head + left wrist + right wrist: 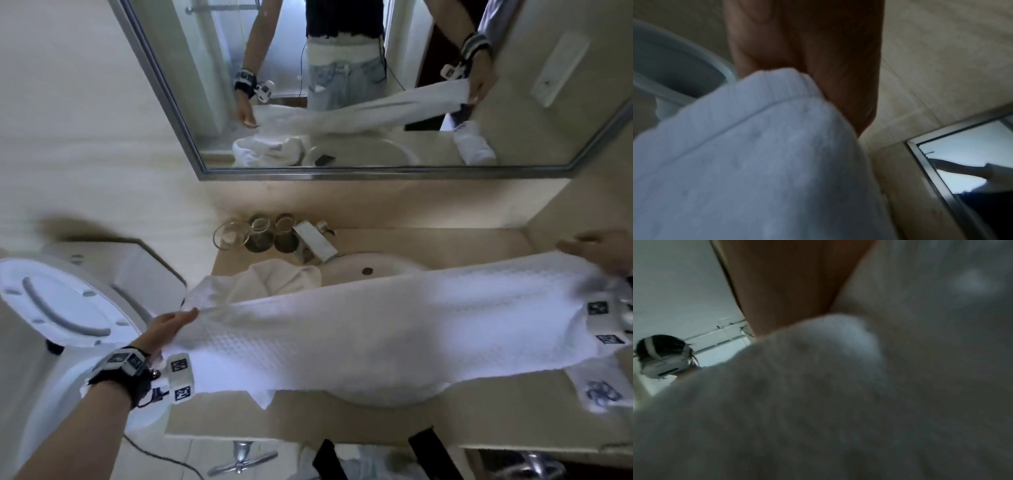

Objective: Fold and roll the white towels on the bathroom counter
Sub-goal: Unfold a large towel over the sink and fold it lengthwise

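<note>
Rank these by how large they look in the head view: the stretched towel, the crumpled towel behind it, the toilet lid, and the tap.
1. Stretched towel, largest, spanning hand to hand.
2. Toilet lid, though its nearness to the camera and the wide lens enlarge it.
3. Crumpled towel, partly hidden, so unsure.
4. Tap, smallest.
</note>
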A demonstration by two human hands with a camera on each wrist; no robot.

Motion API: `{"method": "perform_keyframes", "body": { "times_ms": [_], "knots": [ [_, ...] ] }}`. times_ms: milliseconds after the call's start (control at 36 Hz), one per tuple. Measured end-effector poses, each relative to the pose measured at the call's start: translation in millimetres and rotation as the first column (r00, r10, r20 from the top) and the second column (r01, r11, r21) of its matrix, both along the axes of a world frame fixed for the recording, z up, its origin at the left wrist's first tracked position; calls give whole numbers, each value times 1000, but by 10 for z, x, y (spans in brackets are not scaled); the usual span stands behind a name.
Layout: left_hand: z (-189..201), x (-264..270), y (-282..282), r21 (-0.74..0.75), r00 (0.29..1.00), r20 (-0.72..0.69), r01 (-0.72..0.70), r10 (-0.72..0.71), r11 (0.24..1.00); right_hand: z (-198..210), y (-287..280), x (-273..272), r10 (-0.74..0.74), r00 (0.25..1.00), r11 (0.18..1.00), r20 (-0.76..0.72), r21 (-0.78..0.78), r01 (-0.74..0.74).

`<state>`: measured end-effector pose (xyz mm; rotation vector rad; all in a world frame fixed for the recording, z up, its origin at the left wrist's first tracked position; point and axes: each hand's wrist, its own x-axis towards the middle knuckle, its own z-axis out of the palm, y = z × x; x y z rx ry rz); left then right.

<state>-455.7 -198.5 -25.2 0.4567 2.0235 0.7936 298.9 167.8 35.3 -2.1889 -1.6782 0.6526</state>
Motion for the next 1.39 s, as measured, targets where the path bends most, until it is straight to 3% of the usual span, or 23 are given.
{"method": "perform_keyframes", "body": {
  "times_ms": [56, 111, 222, 306, 361, 417, 472, 528, 583, 639, 778, 833, 972, 1056, 1083, 1194, 1250, 1333, 1389],
  "knots": [
    [-42, -23, 29, -44, 996, 0, 93, -93, 995, 338, -426, -365, 31, 988, 998, 149, -62, -22],
    [-43, 29, 133, -14, 988, -34, 151, -152, 988, 350, -509, -526, -15, 992, 997, 123, -71, 24],
    [-103, 243, 451, 123, 982, -171, 103, -81, 987, 364, -493, -904, -112, 992, 994, 64, -10, 113],
    [-165, 409, 623, 122, 991, -125, -31, 47, 992, -118, -302, -782, 3, 992, 999, 130, -33, 2],
    [-228, 480, 639, 24, 998, -14, -62, 63, 998, -462, -291, -624, 51, 976, 979, 211, -205, -7],
    [-333, 518, 548, -89, 999, 39, 29, -26, 996, -542, -547, -683, 44, 960, 931, 277, -360, 61],
    [-404, 592, 408, -148, 991, 69, 125, -116, 981, -674, -855, -849, -27, 959, 903, 284, -404, 145],
    [-429, 669, 283, -122, 985, 2, 169, -170, 978, -971, -1041, -850, 19, 979, 874, 204, -478, 83],
    [-421, 730, 191, -95, 984, -136, 107, -120, 990, -1227, -1126, -772, 15, 993, 871, 119, -490, 46],
    [-418, 784, 141, -66, 977, -205, 43, -55, 997, -1221, -1187, -787, -102, 994, 881, 31, -461, 105],
    [-375, 856, 143, -85, 994, -108, -6, -3, 996, -1242, -1153, -907, -227, 953, 871, -200, -479, 107],
    [-401, 862, 172, -105, 992, -106, 49, -61, 993, -1216, -1090, -1055, -334, 875, 852, -350, -509, 122],
    [-458, 851, 190, -92, 966, -243, 68, -88, 993, -1267, -964, -1048, -405, 883, 868, -238, -402, 290],
    [-499, 805, 131, -69, 949, -313, 3, -24, 998, -1228, -978, -852, -398, 914, 872, -76, -342, 351],
    [-530, 780, 102, -61, 944, -330, -18, -4, 998, -1173, -980, -788, -475, 870, 840, -130, -363, 404],
    [-604, 723, 7, -48, 935, -354, -45, 25, 998, -974, -1007, -609, -499, 823, 842, -273, -376, 386],
    [-624, 710, -13, -68, 935, -355, -57, 30, 996, -939, -987, -461, -493, 746, 861, -448, -372, 346],
    [-625, 672, -33, -57, 940, -337, -73, 49, 996, -820, -995, -331, -526, 727, 837, -442, -422, 349],
    [-615, 640, -37, -60, 944, -323, -89, 65, 994, -692, -1014, -250, -499, 756, 844, -423, -436, 314]
  ]
}}
